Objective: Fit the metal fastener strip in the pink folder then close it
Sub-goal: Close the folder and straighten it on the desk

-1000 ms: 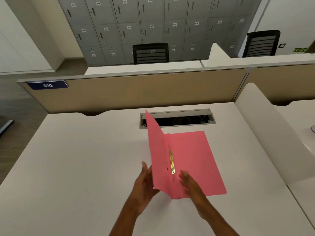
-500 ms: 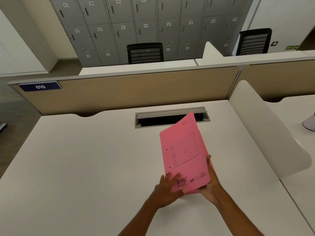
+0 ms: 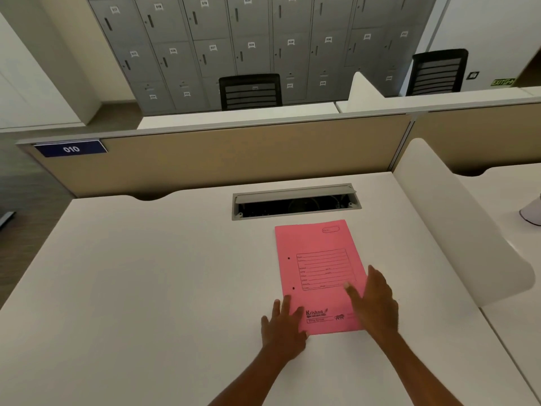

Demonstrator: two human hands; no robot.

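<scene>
The pink folder (image 3: 317, 271) lies flat and closed on the white desk (image 3: 146, 288), its printed front cover facing up. Two punched holes show near its left edge. The metal fastener strip is hidden inside. My left hand (image 3: 282, 329) rests flat, fingers spread, on the folder's near left corner. My right hand (image 3: 373, 303) lies flat, fingers apart, on the near right edge of the cover. Neither hand grips anything.
A grey cable slot (image 3: 295, 202) with a raised flap opens just beyond the folder. A beige partition (image 3: 219, 159) closes the desk's far side, and a white curved divider (image 3: 456, 224) stands along the right. Black chairs and grey lockers stand behind.
The folder's front cover swung shut over the fastener strip, and the folder went down flat on the desk. Both hands moved from holding it to resting flat on its cover.
</scene>
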